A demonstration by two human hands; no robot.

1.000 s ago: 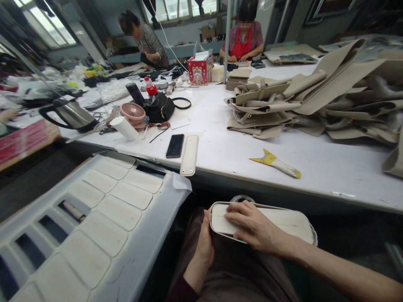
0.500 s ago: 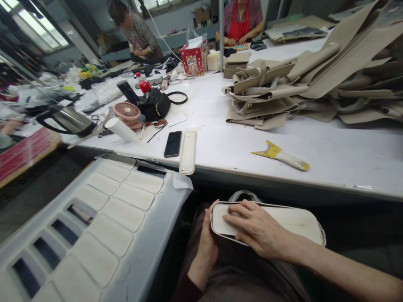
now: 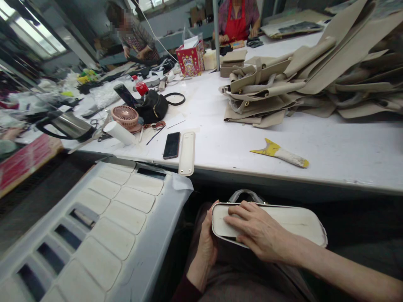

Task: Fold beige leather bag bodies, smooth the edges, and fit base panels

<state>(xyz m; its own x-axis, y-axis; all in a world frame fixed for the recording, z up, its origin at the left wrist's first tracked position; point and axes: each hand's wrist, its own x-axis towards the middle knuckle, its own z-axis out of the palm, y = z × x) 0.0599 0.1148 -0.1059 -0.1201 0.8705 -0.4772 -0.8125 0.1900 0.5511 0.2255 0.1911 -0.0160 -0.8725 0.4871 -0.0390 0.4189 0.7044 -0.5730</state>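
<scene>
A cream oblong panel (image 3: pixel 292 222) with rounded ends lies across my lap, below the table's front edge. My right hand (image 3: pixel 258 230) rests flat on its left part, fingers stretched toward the left end. My left hand (image 3: pixel 208 243) cups that left end from the side, fingers curled under it. A loop of clear tape or a ring (image 3: pixel 245 195) shows just behind the panel.
A white table (image 3: pixel 226 147) carries a cream strip (image 3: pixel 187 153), a black phone (image 3: pixel 171 145), a yellow-headed scraper (image 3: pixel 278 153), a pink fan (image 3: pixel 125 116), a black bag (image 3: pixel 153 107) and a pile of beige pieces (image 3: pixel 283 88). A grey rack of cream panels (image 3: pixel 116 218) stands at my left. Two people work at the far end.
The view has tilted slightly, so the table sits higher in frame. My hands stay on the panel; the right fingers have shifted a little along it.
</scene>
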